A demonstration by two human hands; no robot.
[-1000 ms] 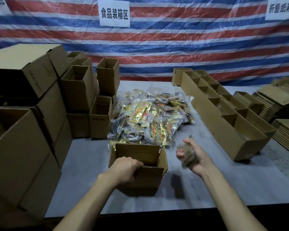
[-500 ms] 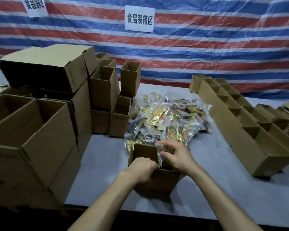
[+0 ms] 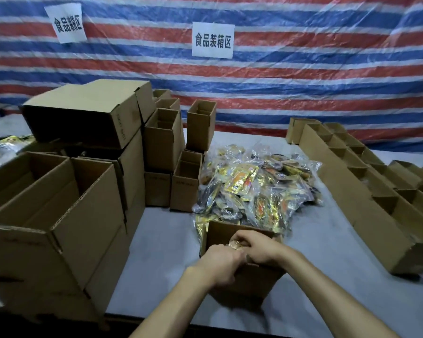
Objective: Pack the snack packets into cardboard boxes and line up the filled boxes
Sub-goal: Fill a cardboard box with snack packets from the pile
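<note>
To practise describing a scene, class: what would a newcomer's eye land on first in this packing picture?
The glittering heap of gold and clear plastic snack packets lies centrally. Just in front, the left hand grips a small open brown cardboard box while the right hand tucks a packet inside. Behind hangs a red, white and blue striped tarpaulin.

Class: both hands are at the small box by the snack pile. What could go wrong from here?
1. The right hand presses a packet into the small box; forced in, it may crumple or burst.
2. The snack pile crowds the box's far wall, so sliding the box away could drag packets along.
</note>
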